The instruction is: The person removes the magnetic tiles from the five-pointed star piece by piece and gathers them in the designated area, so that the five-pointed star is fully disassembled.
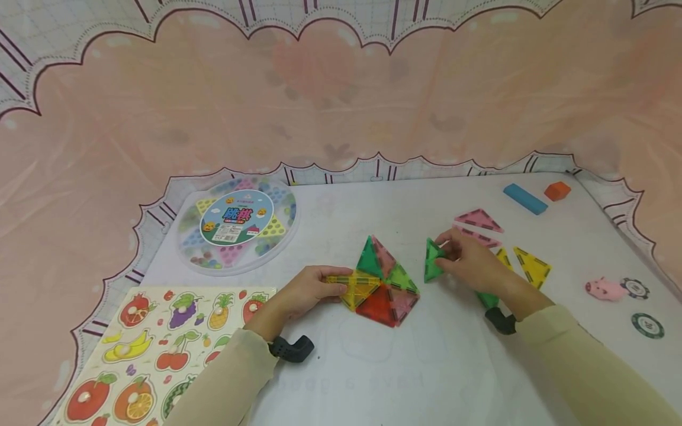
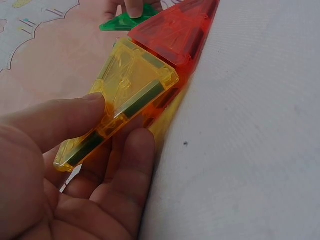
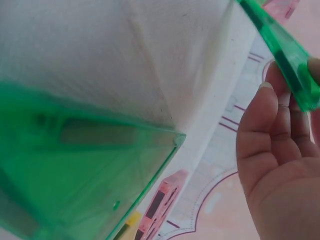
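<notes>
While your left hand (image 1: 313,286) pinches a yellow tile (image 2: 127,82) at the left of the tile cluster (image 1: 382,300), your right hand (image 1: 473,259) grips a green triangle (image 1: 433,260), apart, right of the cluster; pink tiles (image 1: 479,220) just beyond.

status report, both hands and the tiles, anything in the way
Left hand pinching yellow tile beside joined tiles. Right hand holding green tile, apart from joined tiles. Near right wrist: loose green tile, partly hidden.
</notes>
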Demonstrator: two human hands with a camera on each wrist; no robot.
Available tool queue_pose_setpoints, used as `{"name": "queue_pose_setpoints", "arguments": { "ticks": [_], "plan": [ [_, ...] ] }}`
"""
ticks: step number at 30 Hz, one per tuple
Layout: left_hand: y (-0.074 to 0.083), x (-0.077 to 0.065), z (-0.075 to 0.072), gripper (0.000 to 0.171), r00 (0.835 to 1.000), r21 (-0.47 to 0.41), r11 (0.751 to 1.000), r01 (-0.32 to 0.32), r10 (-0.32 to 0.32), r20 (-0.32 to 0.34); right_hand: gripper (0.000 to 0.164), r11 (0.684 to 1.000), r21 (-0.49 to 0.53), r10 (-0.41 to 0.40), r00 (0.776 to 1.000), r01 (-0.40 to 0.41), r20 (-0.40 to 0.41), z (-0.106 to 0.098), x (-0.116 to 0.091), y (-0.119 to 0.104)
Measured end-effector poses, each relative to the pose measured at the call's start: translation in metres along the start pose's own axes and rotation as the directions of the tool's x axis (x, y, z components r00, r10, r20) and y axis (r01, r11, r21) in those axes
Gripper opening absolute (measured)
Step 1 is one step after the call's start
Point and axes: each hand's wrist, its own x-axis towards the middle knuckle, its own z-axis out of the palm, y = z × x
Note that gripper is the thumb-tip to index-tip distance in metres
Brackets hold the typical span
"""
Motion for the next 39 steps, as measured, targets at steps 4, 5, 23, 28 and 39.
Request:
{"name": "queue_pose_setpoints", "arguments": {
  "ticks": [4,5,23,28,39],
  "plan": [
    [-0.001,0.000,0.000,0.040,1.000,-0.001,1.000,0.000,0.000,-0.002,0.049,0.999,0.044,-0.011,1.000,0.012,-0.022,-0.002,-0.002,0.000],
    [0.000,0.000,0.000,0.040,1.000,-0.001,1.000,0.000,0.000,-0.002,0.054,0.998,0.056,-0.019,1.000,0.020,-0.020,-0.002,-0.003,0.000],
    [0.021,-0.014,0.007,0.038,1.000,0.030,1.000,0.006,-0.006,0.002,0.031,0.999,0.036,0.011,0.998,-0.009,-0.055,-0.002,-0.014,0.007],
    [0.021,-0.013,0.007,0.038,1.000,0.030,1.000,-0.001,0.000,0.010,0.032,0.999,-0.030,0.034,0.998,-0.035,-0.049,0.000,-0.022,0.011],
    [-0.002,0.002,-0.002,0.040,1.000,0.026,1.000,0.007,-0.007,0.003,0.027,0.982,-0.184,0.046,0.999,-0.050,-0.027,-0.001,-0.048,0.015]
  ]
}}
